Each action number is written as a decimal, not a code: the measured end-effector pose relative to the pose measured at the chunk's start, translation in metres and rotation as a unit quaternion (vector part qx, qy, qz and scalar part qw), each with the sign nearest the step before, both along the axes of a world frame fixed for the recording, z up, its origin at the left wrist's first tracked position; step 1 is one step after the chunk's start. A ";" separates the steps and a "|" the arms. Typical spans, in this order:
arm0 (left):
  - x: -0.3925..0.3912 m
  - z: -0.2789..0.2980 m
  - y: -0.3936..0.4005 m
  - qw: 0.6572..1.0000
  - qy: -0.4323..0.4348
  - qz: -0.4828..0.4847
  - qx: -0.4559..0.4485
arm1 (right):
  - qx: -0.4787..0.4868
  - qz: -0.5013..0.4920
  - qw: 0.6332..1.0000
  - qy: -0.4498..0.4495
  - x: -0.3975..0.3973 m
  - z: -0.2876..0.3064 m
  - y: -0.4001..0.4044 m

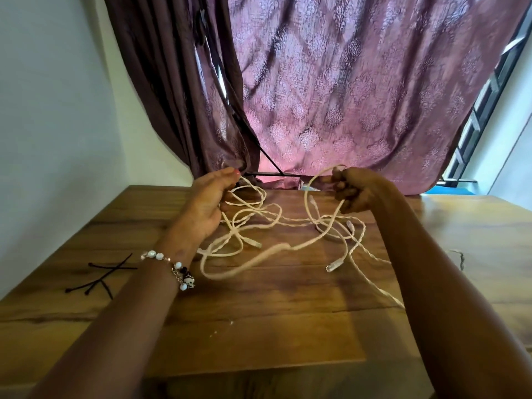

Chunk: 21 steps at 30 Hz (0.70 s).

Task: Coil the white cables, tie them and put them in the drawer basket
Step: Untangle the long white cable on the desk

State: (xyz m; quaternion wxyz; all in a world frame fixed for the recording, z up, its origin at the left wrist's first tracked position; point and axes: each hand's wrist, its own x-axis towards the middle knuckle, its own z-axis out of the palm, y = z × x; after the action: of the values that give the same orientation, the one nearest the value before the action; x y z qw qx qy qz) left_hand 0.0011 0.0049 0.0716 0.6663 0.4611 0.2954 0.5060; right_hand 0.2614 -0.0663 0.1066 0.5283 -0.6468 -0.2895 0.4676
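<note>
Several white cables (259,249) lie tangled in loose loops on the wooden table (259,326). My left hand (207,203) is at the left side of the tangle, fingers curled round some strands. At the far right of the tangle, my right hand (354,191) grips a loop of cable lifted above the table. A cable plug (332,266) rests on the wood in front of my right hand. One thin strand trails off toward the table's right edge. No drawer basket is in view.
Black cable ties (100,279) lie crossed on the table at the left. A purple patterned curtain (345,96) hangs behind the table's far edge. A white wall stands to the left and a window frame (475,125) to the right.
</note>
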 end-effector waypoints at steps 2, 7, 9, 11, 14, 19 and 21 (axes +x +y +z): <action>-0.002 0.002 -0.007 0.999 -0.006 -0.029 0.033 | 0.030 0.028 0.997 0.068 0.002 0.000 -0.001; 0.001 -0.003 -0.014 0.984 0.078 -0.087 0.133 | 0.152 0.072 0.963 0.212 -0.013 0.002 -0.001; 0.005 -0.004 -0.017 0.969 0.133 -0.104 0.180 | 0.179 0.076 0.950 0.244 -0.024 0.010 0.001; 0.009 -0.005 -0.019 0.954 0.168 -0.118 0.218 | 0.209 0.107 0.925 0.297 -0.033 0.017 0.002; 0.016 -0.007 -0.017 0.941 0.187 -0.124 0.254 | 0.239 0.196 0.879 0.362 -0.042 0.023 -0.002; 0.020 -0.012 -0.011 0.926 0.221 -0.127 0.277 | 0.298 0.156 0.801 0.496 -0.051 0.018 -0.014; 0.020 -0.014 -0.010 0.923 0.237 -0.109 0.282 | 0.347 0.061 0.762 0.543 -0.052 0.019 -0.018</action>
State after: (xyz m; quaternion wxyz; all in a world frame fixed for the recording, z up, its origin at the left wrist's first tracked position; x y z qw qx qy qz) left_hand 0.0212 -0.0047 0.0574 0.4703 0.7658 0.2377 0.3686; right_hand 0.2097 -0.0839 0.1258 0.7559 -0.0381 -0.1347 0.6395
